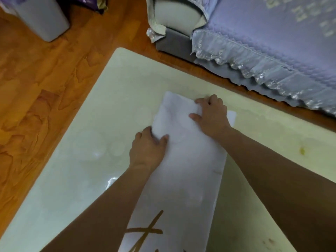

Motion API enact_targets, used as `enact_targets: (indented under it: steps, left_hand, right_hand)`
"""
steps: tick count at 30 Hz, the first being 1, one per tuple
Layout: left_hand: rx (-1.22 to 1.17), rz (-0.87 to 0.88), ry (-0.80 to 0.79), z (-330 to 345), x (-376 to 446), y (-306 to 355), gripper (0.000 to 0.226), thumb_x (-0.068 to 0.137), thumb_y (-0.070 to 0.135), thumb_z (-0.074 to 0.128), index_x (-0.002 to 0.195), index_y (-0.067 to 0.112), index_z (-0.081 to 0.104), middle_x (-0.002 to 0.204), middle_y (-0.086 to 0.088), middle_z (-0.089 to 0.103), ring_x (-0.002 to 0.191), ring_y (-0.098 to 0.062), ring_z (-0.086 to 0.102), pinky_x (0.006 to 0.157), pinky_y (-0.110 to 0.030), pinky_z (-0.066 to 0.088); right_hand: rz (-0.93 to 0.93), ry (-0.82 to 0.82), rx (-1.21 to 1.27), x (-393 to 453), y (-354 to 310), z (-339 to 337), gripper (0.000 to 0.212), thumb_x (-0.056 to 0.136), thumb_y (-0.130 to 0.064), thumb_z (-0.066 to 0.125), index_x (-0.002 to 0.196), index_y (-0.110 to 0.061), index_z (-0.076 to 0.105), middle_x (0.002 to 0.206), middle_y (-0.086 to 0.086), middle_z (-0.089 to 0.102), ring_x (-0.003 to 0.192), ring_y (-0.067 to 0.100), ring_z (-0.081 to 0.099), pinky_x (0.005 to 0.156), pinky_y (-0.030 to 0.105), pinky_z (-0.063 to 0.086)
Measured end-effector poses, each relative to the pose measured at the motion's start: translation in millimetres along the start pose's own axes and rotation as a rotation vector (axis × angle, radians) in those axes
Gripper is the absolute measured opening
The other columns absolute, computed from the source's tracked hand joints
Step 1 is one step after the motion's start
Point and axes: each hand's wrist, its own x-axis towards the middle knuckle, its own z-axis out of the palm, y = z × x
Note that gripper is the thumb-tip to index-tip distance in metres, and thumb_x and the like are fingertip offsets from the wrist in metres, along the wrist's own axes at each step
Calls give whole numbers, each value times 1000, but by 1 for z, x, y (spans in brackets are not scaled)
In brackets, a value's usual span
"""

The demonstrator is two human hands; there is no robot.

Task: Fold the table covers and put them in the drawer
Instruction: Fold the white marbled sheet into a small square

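A white table cover (183, 166), folded into a long narrow strip with brown line marks near its close end, lies lengthwise on a pale cream table (101, 124). My left hand (148, 149) grips the strip's left edge about a third of the way from the far end, thumb on top and fingers under the cloth. At the far right part of the strip, my right hand (211, 115) pinches a raised fold of the cloth. No drawer is in view.
A sofa (272, 39) with a lilac frilled cover runs close along the table's far right side. A grey bin (43, 17) stands on the wooden floor (36, 88) at the upper left. A small yellow stain (302, 150) marks the table at right.
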Motion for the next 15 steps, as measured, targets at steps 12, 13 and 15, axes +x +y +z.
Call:
enact_targets:
  steps: [12, 13, 15]
  left_hand:
    - [-35, 233, -193, -23, 28, 17, 45, 72, 32, 70, 109, 9, 61, 113, -10, 61, 104, -31, 61, 88, -40, 54]
    - [41, 338, -193, -22, 24, 19, 45, 75, 29, 69, 114, 8, 60, 119, -11, 58, 109, -31, 57, 91, -37, 50]
    - [208, 596, -94, -14, 20, 20, 47, 76, 25, 65, 120, 8, 58, 131, -13, 55, 118, -35, 52, 93, -42, 47]
  right_hand:
    - [121, -78, 186, 5, -1, -5, 49, 91, -29, 65, 138, -20, 54, 130, 10, 51, 120, 32, 46, 106, 42, 38]
    - [119, -81, 196, 5, 3, -7, 49, 90, -24, 63, 137, -20, 54, 129, 10, 53, 119, 33, 48, 106, 43, 39]
    - [126, -67, 230, 6, 10, -11, 50, 84, -18, 56, 134, -23, 57, 126, 9, 58, 117, 33, 51, 103, 45, 43]
